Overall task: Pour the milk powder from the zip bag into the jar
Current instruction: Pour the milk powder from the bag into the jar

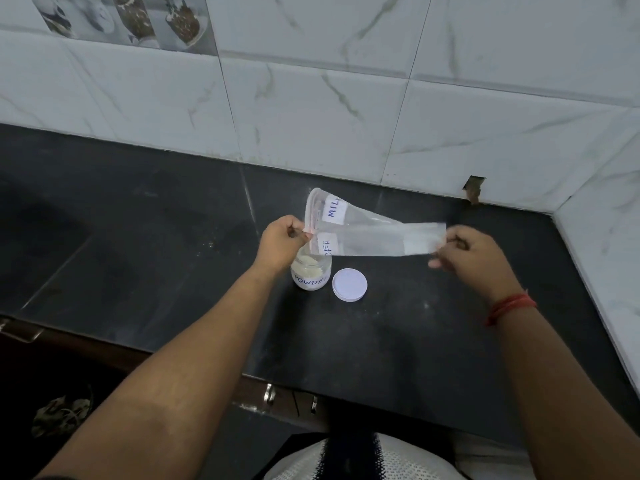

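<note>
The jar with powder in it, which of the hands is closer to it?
Left. The left hand pinches the zip bag's open end right above the jar; the right hand holds the bag's far end, off to the side.

The clear zip bag (363, 233), stretched between both hands, is showing white labels with blue handwriting. Just below the left hand (281, 244), the clear jar (311, 273) is holding pale cream powder, with a white lid (349, 284) beside it on the black countertop (138, 237). Red thread (510, 306) is circling the right wrist, and white tiles (311, 109) veined in grey are standing beyond the hands.
</note>
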